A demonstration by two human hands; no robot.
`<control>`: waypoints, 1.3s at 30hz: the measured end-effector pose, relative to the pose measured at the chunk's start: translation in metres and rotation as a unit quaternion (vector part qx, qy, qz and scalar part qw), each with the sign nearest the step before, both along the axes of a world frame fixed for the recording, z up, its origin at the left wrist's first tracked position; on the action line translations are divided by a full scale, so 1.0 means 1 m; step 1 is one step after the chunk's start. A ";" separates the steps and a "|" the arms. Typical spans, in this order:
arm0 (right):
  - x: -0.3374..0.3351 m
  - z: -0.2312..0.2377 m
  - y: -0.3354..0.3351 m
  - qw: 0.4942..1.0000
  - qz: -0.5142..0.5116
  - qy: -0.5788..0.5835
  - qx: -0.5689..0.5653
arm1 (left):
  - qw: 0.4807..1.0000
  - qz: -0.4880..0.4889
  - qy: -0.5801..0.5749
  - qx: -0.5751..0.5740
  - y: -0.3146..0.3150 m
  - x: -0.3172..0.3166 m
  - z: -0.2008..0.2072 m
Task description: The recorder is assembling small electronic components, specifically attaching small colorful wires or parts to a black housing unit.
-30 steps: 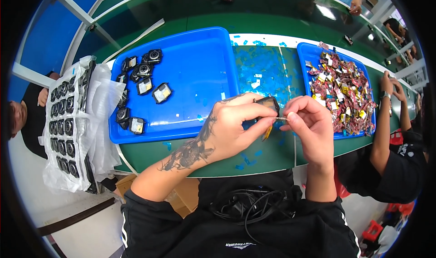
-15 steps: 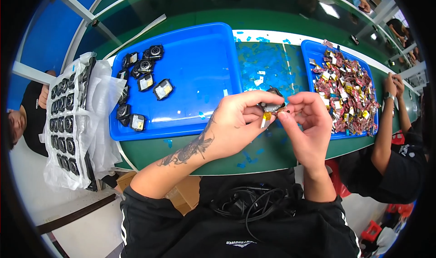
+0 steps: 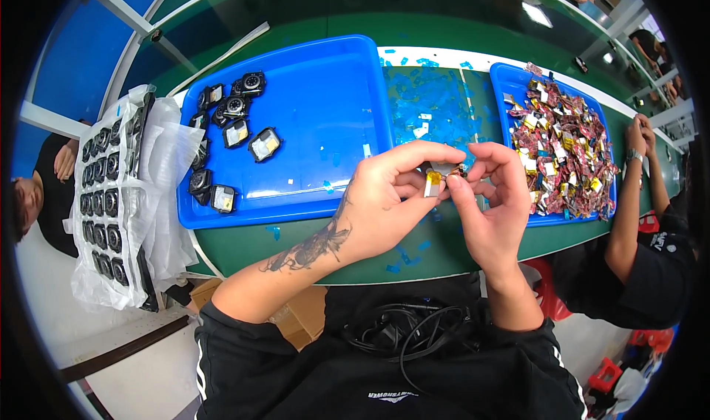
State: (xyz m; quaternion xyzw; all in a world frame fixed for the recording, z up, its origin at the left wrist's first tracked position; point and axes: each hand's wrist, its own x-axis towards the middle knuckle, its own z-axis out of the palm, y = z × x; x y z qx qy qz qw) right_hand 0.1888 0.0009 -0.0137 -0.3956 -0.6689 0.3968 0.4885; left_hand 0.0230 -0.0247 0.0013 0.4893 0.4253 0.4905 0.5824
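Note:
Over the front edge of the green table, my left hand (image 3: 392,194) is closed round a small black watch case (image 3: 460,170), mostly hidden by the fingers. A small silver battery with yellow tape (image 3: 433,183) shows at the fingertips, next to the case. My right hand (image 3: 497,209) pinches at the same spot from the right, thumb and forefinger against the case's edge; what exactly lies between them is too small to tell. Left of my hands, a large blue tray (image 3: 318,109) holds several black watch cases (image 3: 265,145), some with pale insides showing.
A smaller blue tray (image 3: 504,98) at right is heaped with battery pieces and reddish film (image 3: 566,154). Blue film scraps (image 3: 433,102) litter the table between the trays. A wrapped rack of watch cases (image 3: 103,198) stands far left. Other people are at left and right.
My right hand has shifted slightly left and closer to the left hand. The watch case has turned in the fingers, and the yellow-taped battery now faces up more.

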 end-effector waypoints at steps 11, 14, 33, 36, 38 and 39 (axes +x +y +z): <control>-0.017 0.018 0.006 0.991 0.036 -0.119 0.059 | 0.996 0.066 -0.036 0.040 -0.004 -0.001 0.000; -0.020 0.030 0.036 0.990 0.080 -0.115 0.015 | 0.930 0.143 0.277 0.196 0.001 -0.019 0.007; -0.001 0.019 0.268 0.940 -0.066 -0.318 0.105 | 0.831 0.194 0.509 0.115 0.019 -0.103 0.026; 0.025 0.054 0.238 0.920 0.005 -0.373 0.120 | 0.931 0.170 0.317 0.064 0.023 -0.079 0.025; 0.051 0.065 0.220 0.895 0.073 -0.425 0.117 | 0.993 0.089 0.074 -0.009 0.021 -0.066 0.024; 0.061 0.068 0.211 0.865 0.147 -0.465 0.116 | 0.994 0.087 0.069 -0.012 0.021 -0.061 0.020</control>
